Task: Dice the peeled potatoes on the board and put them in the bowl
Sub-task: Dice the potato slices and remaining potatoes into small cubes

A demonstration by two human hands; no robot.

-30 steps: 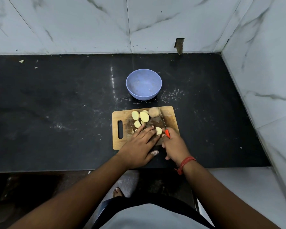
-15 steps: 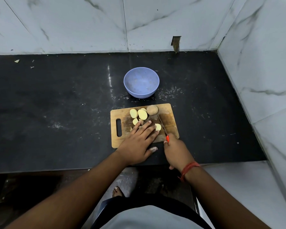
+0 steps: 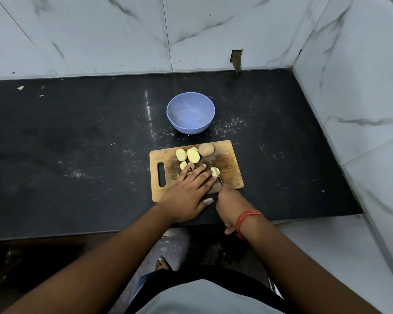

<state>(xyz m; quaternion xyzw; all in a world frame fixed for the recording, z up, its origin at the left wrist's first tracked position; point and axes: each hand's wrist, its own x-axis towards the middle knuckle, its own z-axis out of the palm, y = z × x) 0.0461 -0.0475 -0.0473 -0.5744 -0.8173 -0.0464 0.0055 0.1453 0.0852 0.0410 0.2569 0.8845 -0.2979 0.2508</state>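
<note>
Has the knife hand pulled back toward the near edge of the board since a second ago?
Yes. The right hand has drawn back off the cutting board.

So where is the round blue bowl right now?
The round blue bowl sits on the black counter, just beyond the wooden cutting board's far edge.

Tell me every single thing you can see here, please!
bowl: one, blue, on the counter behind the board.
cutting board: one, wooden, at the counter's front edge.
potato pieces: several, pale yellow, on the board.
whole potato: one, brownish, at the board's far edge.
knife: one, thin blade on the board.
counter: one, black, with white specks.
wall tiles: white marble, behind and right.
thread band: red, on the right wrist.
left hand: fingers flat over the pieces.
right hand: grips the knife.
</note>
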